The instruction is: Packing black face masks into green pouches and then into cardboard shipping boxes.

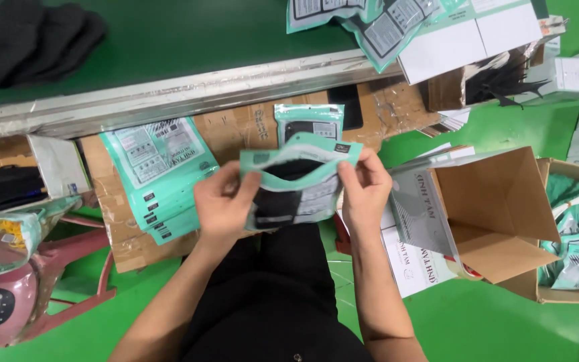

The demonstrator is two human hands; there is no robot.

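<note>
At the centre of the frame a teal pouch [296, 184] with something dark inside is held up over the lap. The left hand [224, 201] and right hand [364, 191] each pinch a top corner. It looks light, limp and slick; the stiffer sealed edges seem the surest hold. A stack of matching pouches [159, 174] lies left; an open cardboard box [497, 214] sits right.

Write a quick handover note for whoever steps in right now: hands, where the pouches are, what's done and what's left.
Left hand and right hand each grip a top corner of one mint-green plastic zip pouch, held open, dark contents inside.
Stack of flat mint-green pouches lies on the cardboard sheet to the left.
Filled pouches sit in the open cardboard box on the right.
Done: pouch filled. Left: its mouth is not sealed.
</note>
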